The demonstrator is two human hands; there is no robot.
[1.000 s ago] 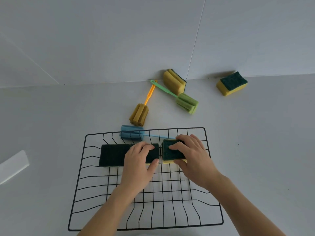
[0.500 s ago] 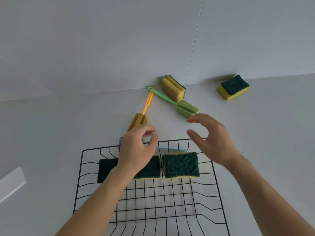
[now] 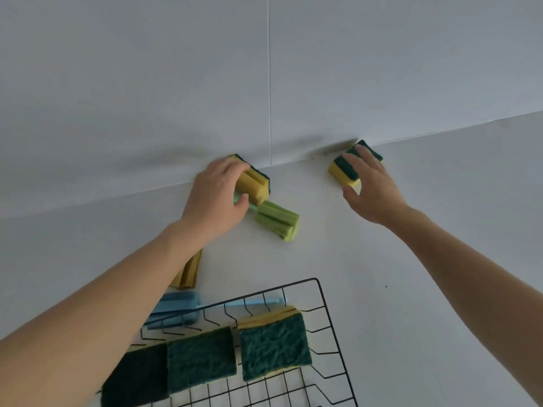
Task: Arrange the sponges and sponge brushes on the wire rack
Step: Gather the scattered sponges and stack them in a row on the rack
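The black wire rack [image 3: 332,315] lies at the bottom with three green-topped sponges in a row: one [image 3: 274,342], one [image 3: 202,358] and one [image 3: 138,374]. My left hand [image 3: 216,198] closes around a yellow sponge [image 3: 255,183] that stands on edge against the wall. My right hand [image 3: 371,189] wraps over a yellow sponge with a green top [image 3: 346,167] by the wall. A green sponge brush [image 3: 277,220] lies between my hands, its handle under my left thumb. A yellow sponge brush [image 3: 188,273] is partly hidden by my left arm. A blue sponge brush [image 3: 179,308] lies across the rack's far rim.
The white wall [image 3: 264,83] meets the white counter [image 3: 426,230] just behind both sponges. A vertical seam runs down the wall between my hands.
Both hands left the sponges in the rack and reached forward to the wall. My left hand has closed on the standing sponge, my right hand on the far right sponge.
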